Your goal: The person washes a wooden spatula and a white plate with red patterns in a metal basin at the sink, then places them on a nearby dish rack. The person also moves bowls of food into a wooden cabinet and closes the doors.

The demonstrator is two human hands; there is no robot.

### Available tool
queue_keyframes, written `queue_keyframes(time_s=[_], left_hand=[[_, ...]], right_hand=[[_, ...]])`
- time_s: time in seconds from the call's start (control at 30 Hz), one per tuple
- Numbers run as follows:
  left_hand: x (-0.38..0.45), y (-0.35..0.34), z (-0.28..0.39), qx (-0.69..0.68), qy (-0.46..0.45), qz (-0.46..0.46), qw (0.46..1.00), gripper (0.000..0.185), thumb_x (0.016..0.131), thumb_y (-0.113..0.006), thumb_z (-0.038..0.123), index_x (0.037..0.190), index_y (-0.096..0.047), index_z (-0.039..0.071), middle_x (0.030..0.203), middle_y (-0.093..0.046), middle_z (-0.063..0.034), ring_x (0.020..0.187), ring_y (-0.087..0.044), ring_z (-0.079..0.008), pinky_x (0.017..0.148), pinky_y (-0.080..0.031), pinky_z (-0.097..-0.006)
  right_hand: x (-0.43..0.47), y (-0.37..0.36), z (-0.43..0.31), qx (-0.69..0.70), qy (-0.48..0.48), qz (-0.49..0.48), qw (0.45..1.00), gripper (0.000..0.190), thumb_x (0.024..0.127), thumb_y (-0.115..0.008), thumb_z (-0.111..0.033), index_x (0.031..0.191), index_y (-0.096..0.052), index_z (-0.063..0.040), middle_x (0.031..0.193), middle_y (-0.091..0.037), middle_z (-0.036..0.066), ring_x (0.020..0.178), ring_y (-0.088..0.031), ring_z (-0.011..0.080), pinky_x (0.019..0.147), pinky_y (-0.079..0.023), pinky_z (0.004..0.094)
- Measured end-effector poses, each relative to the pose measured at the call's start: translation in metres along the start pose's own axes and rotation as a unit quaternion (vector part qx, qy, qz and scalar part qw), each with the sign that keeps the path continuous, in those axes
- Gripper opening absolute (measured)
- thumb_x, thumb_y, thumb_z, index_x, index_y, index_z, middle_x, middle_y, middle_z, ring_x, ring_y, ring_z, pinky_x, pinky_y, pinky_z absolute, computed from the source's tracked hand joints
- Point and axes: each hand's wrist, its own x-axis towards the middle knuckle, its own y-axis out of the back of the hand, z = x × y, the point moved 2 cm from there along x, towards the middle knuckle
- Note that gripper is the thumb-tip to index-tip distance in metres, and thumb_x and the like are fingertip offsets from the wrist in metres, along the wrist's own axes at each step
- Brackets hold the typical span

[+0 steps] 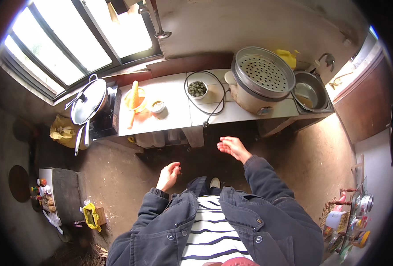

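My left hand (169, 176) is low in front of my body, empty, fingers loosely bent. Further forward and to the right, my right hand (233, 148) is held out empty below the counter's front edge. On the tiled counter (173, 79) stands a small white bowl of dark leafy food (197, 89), ringed by a black power cord (223, 99) whose plug lies at the edge. A large electric cooker (249, 99) carries a perforated metal steamer tray (264, 71). To the left are a carrot-like orange item (135, 94) on an orange basket, and a small white cup (157, 106).
A lidded wok (90, 99) sits on a black stove at the left, a cleaver-like tool (79, 139) beside its handle. A metal sink (311, 89) and yellow jug (286, 58) stand right. Behind are a low cabinet (66, 193) left and a glass shelf (352, 206) right.
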Motion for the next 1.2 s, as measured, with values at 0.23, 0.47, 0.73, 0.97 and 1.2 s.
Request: queue_keyframes(time_s=[0.23, 0.47, 0.73, 0.97, 1.2], left_hand=[[0.116, 0.033, -0.02, -0.057, 0.039, -0.014, 0.997, 0.028, 0.098, -0.052, 0.009, 0.121, -0.06, -0.003, 0.101, -0.071, -0.0153, 0.087, -0.069, -0.0188, 0.081, -0.055, -0.0307], [0.199, 0.065, -0.014, -0.064, 0.063, -0.019, 0.996, 0.027, 0.097, -0.052, 0.009, 0.119, -0.061, -0.004, 0.101, -0.071, -0.0161, 0.089, -0.07, -0.0205, 0.081, -0.056, -0.0315], [0.243, 0.075, -0.008, 0.009, 0.08, -0.064, 0.995, 0.028, 0.097, -0.053, 0.011, 0.119, -0.062, -0.002, 0.099, -0.072, -0.0153, 0.087, -0.07, -0.0198, 0.08, -0.055, -0.0315], [0.303, 0.044, 0.003, -0.242, 0.113, -0.113, 0.957, 0.047, 0.103, -0.048, 0.033, 0.139, -0.048, 0.003, 0.136, -0.056, -0.0141, 0.122, -0.055, -0.0218, 0.101, -0.043, -0.0368], [0.279, -0.081, 0.084, -0.458, 0.113, -0.423, 0.774, 0.07, 0.103, -0.021, 0.055, 0.152, -0.028, 0.006, 0.157, -0.03, -0.0083, 0.145, -0.027, -0.0248, 0.12, -0.02, -0.0427]], right_hand=[[0.205, 0.003, -0.054, -0.017, 0.019, 0.121, 0.992, 0.03, 0.098, -0.054, -0.009, 0.124, -0.05, 0.005, 0.095, -0.065, 0.017, 0.082, -0.068, 0.0221, 0.072, -0.059, 0.0321], [0.33, 0.006, -0.085, -0.102, 0.015, 0.211, 0.972, 0.045, 0.097, -0.057, -0.017, 0.135, -0.044, 0.004, 0.111, -0.061, 0.013, 0.086, -0.064, 0.0205, 0.072, -0.056, 0.0305], [0.364, 0.009, -0.09, -0.445, 0.147, 0.23, 0.853, 0.026, 0.083, -0.056, -0.018, 0.091, -0.061, 0.007, 0.078, -0.064, 0.027, 0.079, -0.066, 0.0404, 0.071, -0.05, 0.0481], [0.275, -0.015, -0.096, -0.385, 0.179, 0.27, 0.864, 0.022, 0.084, -0.058, -0.018, 0.076, -0.052, 0.002, 0.066, -0.063, 0.02, 0.057, -0.064, 0.0322, 0.054, -0.049, 0.0436], [0.018, -0.051, -0.05, -0.258, 0.179, 0.3, 0.901, 0.018, 0.082, -0.061, -0.016, 0.082, -0.062, 0.002, 0.069, -0.064, 0.022, 0.064, -0.067, 0.0298, 0.057, -0.05, 0.0411]])
